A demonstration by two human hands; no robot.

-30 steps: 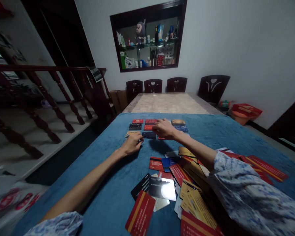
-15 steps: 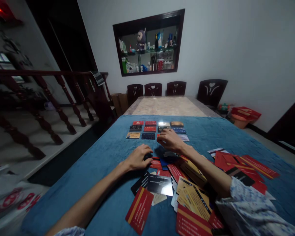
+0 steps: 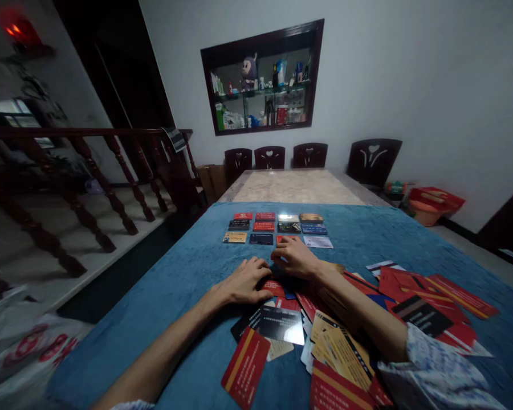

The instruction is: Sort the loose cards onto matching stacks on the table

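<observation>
My left hand rests palm down at the left edge of a loose heap of cards, over a red card. Its fingers are bent and the thumb stands apart. Just right of it, my right hand hovers low over the heap's far side, fingers loosely curved and apart; the space beneath is dark and partly hidden. Nearer me lie a black card, a red card with a gold stripe and gold cards. Beyond my hands, small card stacks stand in three rows, including a dark blue card and a white card.
More red cards are spread on the right of the blue cloth. Past the cloth is the bare stone tabletop, with chairs behind. A wooden railing and plastic bags are at the left.
The view has shifted slightly. My right hand has drawn back a little toward the heap, and my left has moved onto its edge. Red and blue cards now show right of my right forearm.
</observation>
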